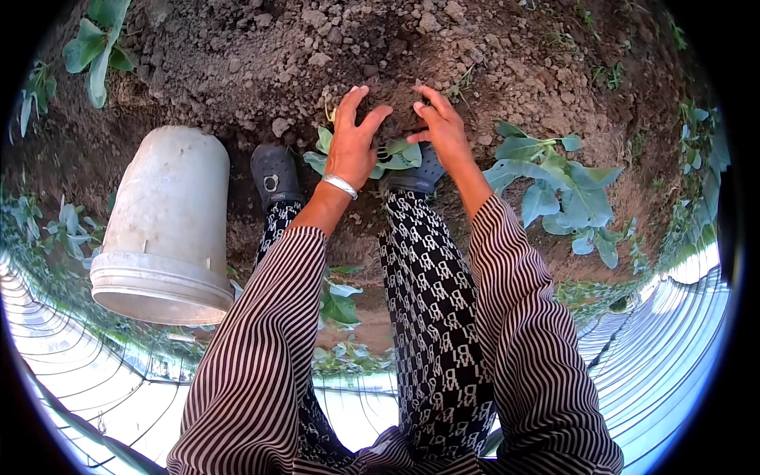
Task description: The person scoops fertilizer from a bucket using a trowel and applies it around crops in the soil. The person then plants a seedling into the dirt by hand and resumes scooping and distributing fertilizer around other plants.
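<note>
Reaching down to the dirt with both hands here, palms toward the ground and thumbs pointing at each other. The left hand (356, 146) has its fingers (346, 107) spread and the thumb well apart from them, so it's open. Same deal with the right hand (446, 136), just a bit more bent, gap showing between thumb and fingers. Fingertips are right over the loose, crumbly soil (261, 59), but can't tell if they're actually touching it.

The small leafy plant (402, 156) sits low between the two hands, in front of the right shoe (416, 176), and its leaves poke out on both sides of the left hand, which covers part of it. Can't really tell if either hand is touching the leaves.

There's a silvery bracelet (340, 186) on the left wrist, plus striped sleeves (265, 332) and black and white patterned trousers (431, 293). The left shoe (275, 174) is next to a scuffed white bucket (170, 206), which has its thick rim toward the person; not sure if it's upright or tipped. Off to the right is a bigger broad-leaved plant (566, 182), and a ribbed, see-through cover (657, 372) curves around down at the bottom edges
</note>
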{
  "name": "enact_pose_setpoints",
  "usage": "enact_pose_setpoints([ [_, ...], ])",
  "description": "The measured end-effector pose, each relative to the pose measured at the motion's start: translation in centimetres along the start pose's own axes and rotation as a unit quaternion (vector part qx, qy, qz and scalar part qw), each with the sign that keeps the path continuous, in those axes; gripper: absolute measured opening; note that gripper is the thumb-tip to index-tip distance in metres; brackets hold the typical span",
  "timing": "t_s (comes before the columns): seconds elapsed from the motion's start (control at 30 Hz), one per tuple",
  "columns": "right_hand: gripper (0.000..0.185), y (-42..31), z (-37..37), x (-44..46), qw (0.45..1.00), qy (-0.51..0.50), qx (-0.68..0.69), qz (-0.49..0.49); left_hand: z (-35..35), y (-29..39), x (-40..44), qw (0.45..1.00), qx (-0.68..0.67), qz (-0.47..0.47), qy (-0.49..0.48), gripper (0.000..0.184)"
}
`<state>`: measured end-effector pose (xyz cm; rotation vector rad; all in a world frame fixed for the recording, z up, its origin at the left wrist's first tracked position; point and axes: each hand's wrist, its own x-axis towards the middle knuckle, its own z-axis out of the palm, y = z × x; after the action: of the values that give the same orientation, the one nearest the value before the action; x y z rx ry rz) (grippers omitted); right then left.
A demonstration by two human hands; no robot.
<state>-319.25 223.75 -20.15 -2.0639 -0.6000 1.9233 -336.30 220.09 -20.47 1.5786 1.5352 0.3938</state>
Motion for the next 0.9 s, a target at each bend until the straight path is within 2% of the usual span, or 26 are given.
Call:
enact_pose_setpoints([
  [0.13,0.040,-0.2,0.0,0.0,1.000,-0.010,0.004,-0.004,-0.7,-0.1,0.7,0.999,-0.026,-0.010,-0.035,0.065],
  [0.2,0.040,-0.9,0.0,0.3,0.999,-0.028,0.034,0.030,-0.8,-0.4,1.8,0.996,-0.070,-0.022,-0.045,0.065],
  [0.33,0.040,-1.0,0.0,2.3,0.989,-0.060,0.124,0.051,-0.8,-1.4,4.8,0.991,0.029,-0.005,-0.130,0.078],
  [0.4,0.048,-1.6,0.0,2.3,0.988,-0.069,0.133,0.049,-1.2,-2.4,6.4,0.991,-0.036,-0.007,-0.131,0.072],
  [0.47,0.053,-3.7,0.4,1.3,0.989,-0.059,0.130,0.037,-4.0,-0.6,8.1,0.948,-0.109,-0.171,-0.247,0.067],
  [0.57,0.060,-6.2,0.2,-0.2,0.985,-0.114,0.117,0.056,-5.3,-2.4,7.9,0.882,-0.304,-0.222,-0.284,0.069],
  [0.7,0.055,-9.8,-0.3,-4.2,0.981,-0.145,0.123,0.030,-10.0,-0.4,5.3,0.747,-0.490,-0.386,-0.231,0.071],
  [0.8,0.044,-11.9,-1.0,-7.2,0.982,-0.134,0.129,-0.010,-13.1,1.6,3.1,0.674,-0.575,-0.438,-0.154,0.064],
  [0.83,0.043,-12.2,-1.4,-7.9,0.984,-0.120,0.126,-0.032,-13.5,1.6,2.4,0.637,-0.613,-0.446,-0.141,0.042],
  [0.9,0.040,-12.9,-1.7,-9.5,0.989,-0.099,0.101,-0.049,-14.4,2.6,1.0,0.601,-0.667,-0.427,-0.107,0.025],
])
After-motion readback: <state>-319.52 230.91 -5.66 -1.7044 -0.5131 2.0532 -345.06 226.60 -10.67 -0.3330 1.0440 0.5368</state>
